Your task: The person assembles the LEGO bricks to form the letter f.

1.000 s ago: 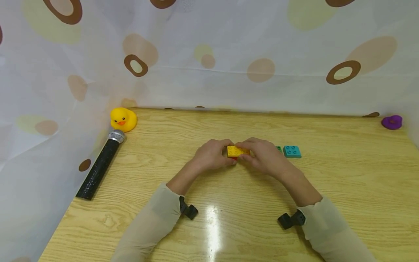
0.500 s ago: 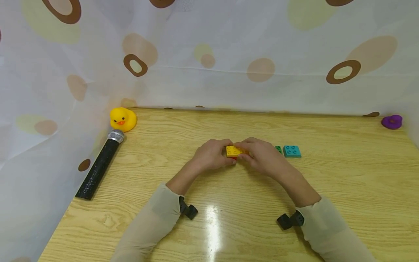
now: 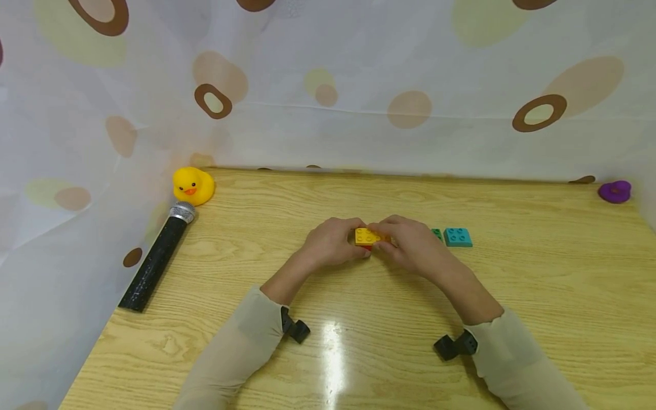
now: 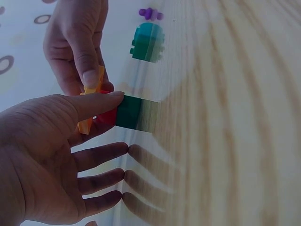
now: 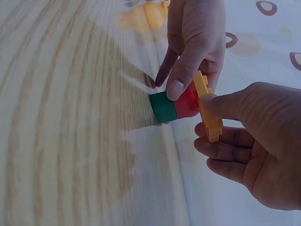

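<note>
At the middle of the table, a short stack of toy building bricks stands between both hands in the head view. At its foot is a dark green brick, on which sits a red brick. My left hand grips these two from the side, thumb in front and index finger behind, its other fingers spread in the left wrist view. A longer, thin yellow brick lies across the red one, overhanging to the right. Thumb and fingers of my right hand pinch its right end, hiding part of it.
Just right of my right hand are a green brick, partly hidden, and a teal brick. A yellow rubber duck and a black microphone lie at the left. A purple duck sits far right, near the back curtain.
</note>
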A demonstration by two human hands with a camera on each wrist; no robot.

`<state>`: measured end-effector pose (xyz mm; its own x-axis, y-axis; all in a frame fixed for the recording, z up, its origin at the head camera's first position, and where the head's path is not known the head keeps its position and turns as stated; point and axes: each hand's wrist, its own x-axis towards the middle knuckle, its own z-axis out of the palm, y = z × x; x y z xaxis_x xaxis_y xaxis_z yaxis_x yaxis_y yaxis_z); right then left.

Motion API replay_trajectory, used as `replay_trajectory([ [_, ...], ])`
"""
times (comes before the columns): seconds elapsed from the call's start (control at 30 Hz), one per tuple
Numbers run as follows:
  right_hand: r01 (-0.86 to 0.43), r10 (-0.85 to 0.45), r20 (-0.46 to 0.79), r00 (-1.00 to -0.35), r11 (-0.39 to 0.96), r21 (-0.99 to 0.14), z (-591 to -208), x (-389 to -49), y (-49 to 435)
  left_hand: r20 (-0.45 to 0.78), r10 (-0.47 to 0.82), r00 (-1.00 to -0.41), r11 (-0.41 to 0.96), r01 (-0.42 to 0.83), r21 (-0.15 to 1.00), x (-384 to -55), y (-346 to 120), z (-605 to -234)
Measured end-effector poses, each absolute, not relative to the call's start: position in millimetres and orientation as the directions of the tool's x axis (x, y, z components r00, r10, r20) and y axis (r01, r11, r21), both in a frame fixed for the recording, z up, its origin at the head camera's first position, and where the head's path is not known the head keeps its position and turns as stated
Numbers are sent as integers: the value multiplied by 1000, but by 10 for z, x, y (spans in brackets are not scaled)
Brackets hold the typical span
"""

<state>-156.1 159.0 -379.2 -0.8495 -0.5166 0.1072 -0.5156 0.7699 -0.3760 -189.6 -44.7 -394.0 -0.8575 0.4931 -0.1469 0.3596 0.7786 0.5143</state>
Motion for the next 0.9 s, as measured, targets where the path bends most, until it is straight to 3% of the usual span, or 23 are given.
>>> replay_trajectory([
  [0.9, -488, -507, 67, -859, 775, -402, -3820, -1586, 1596, -177, 482, -858, 797, 345, 496, -1878, -450, -3892],
])
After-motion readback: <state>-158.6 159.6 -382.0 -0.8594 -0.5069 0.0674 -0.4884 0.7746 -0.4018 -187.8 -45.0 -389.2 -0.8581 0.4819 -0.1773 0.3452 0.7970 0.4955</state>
